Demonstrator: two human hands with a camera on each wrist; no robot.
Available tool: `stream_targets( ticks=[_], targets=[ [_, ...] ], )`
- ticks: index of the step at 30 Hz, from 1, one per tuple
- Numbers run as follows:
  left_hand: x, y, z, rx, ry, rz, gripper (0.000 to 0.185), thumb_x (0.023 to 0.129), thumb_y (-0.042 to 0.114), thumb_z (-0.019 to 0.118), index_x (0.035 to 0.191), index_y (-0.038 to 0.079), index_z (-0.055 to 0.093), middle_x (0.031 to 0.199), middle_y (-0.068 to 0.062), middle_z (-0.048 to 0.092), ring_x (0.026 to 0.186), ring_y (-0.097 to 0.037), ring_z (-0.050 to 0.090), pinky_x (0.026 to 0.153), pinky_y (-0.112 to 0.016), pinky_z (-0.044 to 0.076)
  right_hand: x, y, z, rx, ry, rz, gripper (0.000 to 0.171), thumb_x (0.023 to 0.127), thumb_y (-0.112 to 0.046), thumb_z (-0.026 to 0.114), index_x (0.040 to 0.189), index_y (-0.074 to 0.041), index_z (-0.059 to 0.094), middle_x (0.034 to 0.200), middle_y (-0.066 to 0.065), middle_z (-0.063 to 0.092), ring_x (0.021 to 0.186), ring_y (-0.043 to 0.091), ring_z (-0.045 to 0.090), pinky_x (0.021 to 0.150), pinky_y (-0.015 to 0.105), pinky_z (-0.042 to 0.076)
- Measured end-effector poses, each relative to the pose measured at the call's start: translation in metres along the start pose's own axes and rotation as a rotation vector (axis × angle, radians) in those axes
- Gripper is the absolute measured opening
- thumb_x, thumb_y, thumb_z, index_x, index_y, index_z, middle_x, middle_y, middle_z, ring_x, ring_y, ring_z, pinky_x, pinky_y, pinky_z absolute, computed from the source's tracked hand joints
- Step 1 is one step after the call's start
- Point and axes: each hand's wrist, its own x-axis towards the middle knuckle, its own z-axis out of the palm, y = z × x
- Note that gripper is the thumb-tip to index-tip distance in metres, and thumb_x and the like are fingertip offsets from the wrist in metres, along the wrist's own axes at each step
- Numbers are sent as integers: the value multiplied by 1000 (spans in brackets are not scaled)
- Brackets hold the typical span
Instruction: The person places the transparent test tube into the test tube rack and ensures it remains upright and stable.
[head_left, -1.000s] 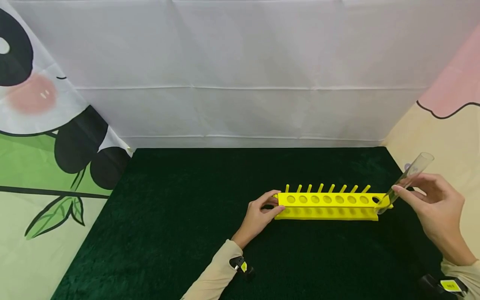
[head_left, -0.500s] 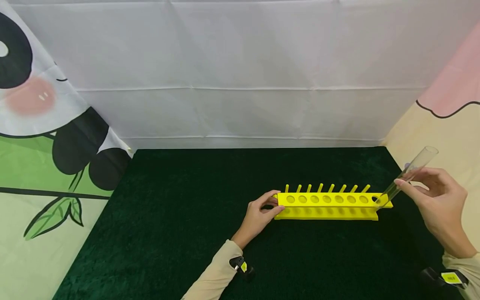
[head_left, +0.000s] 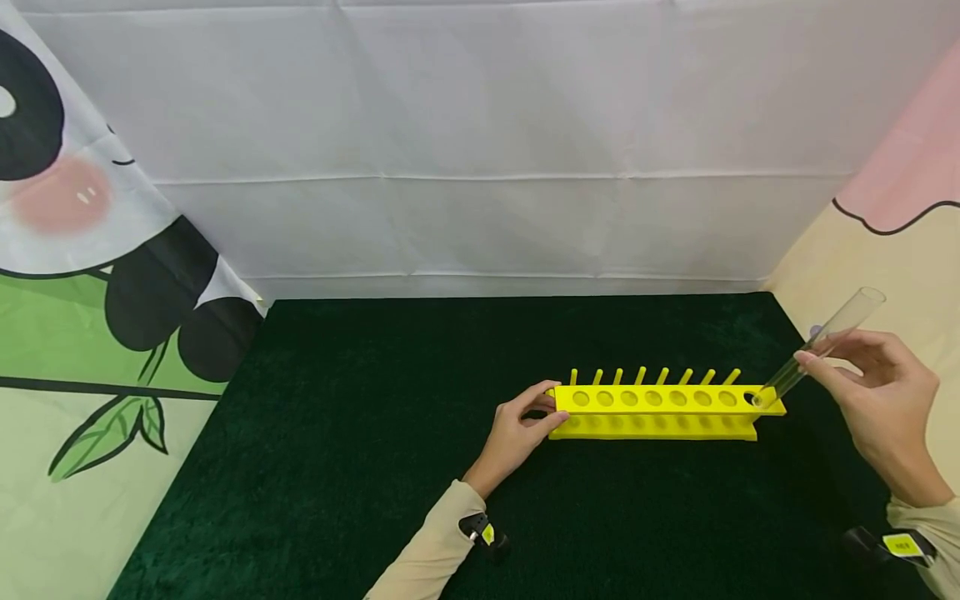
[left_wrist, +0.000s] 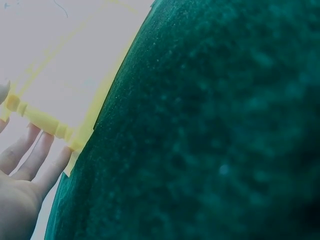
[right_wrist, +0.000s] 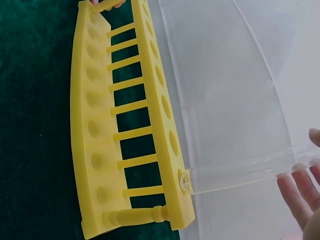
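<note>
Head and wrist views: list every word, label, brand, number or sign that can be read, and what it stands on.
Nothing is legible.
Right label (yellow, on the right wrist device): dark marks, too small and blurred to read.
Left label (yellow, on the left wrist device): too small to read.
Test tube and rack: no lettering visible.

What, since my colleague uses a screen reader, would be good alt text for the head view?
A person's right hand holds a tilted clear tube, its lower end at the rightmost hole of a yellow rack, while their left hand grips the rack's left end. The rack sits on dark green cloth.
</note>
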Motion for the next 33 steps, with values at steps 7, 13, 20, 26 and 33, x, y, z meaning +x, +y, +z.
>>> stream_targets(
  ticks=[7, 13, 20, 26, 33],
  targets=[
    [0, -1, 0, -7, -2, 13, 43, 91, 15, 64, 133, 14, 52, 117, -10, 59, 104, -19, 59, 79, -26, 54, 4, 2, 2, -28, -5, 16, 39, 75, 19, 67, 112, 14, 55, 96, -3, 61, 83, 11, 58, 79, 10, 47],
    [0, -1, 0, -5, -2, 10, 43, 91, 15, 64, 133, 14, 52, 117, -8, 60, 103, -17, 59, 79, -27, 54, 7, 3, 4, -46, -10, 36, 38, 76, 14, 69, 113, 10, 57, 96, -4, 61, 84, 10, 58, 78, 9, 47],
    [0, -1, 0, -7, -1, 7, 43, 91, 15, 64, 132, 14, 52, 115, -8, 61, 103, -17, 59, 79, -28, 54, 7, 5, 6, -53, -23, 44, 40, 76, 13, 70, 113, 9, 57, 98, -6, 60, 87, 8, 57, 79, 8, 45],
    [0, -1, 0, -4, 1, 12, 43, 91, 15, 65, 132, 14, 53, 116, -8, 61, 103, -16, 59, 80, -29, 54, 6, 5, 7, -50, -34, 45, 39, 76, 13, 70, 113, 10, 57, 98, -5, 60, 87, 8, 58, 79, 8, 46],
    [0, 1, 0, 1, 2, 8, 43, 91, 15, 65, 132, 13, 52, 116, -9, 60, 103, -17, 59, 79, -27, 54, 3, 7, 8, -65, -41, 45, 40, 76, 13, 70, 113, 9, 57, 98, -5, 60, 89, 8, 58, 80, 9, 46]
  ],
)
